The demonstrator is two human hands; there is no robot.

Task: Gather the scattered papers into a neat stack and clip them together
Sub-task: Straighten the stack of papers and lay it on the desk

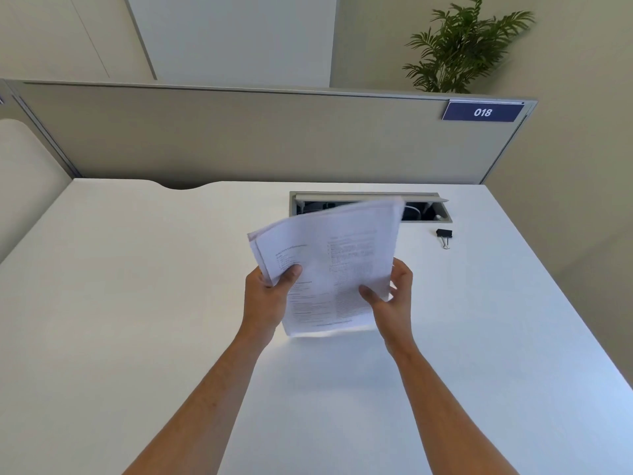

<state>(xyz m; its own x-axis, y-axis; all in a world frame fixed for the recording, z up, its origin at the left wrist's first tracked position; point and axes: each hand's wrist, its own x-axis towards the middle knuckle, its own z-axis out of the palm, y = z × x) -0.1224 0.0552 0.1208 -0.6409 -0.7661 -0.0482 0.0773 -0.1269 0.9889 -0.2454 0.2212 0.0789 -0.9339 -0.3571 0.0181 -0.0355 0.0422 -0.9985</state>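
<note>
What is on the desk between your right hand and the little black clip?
Nothing: in the head view, only bare white desk lies between the right hand and the binder clip.

White desk (137,303) is backed by a beige partition (239,138) (blue "018" plate (482,112) at its right end). An open cable hatch (424,209) is set in the desktop; a plant (462,49) is seen behind.

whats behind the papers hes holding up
Behind the papers lies the open cable tray in the desk. Its right end shows, with cables inside; the sheets cover much of its left part. The binder clip lies uncovered to the right.
</note>
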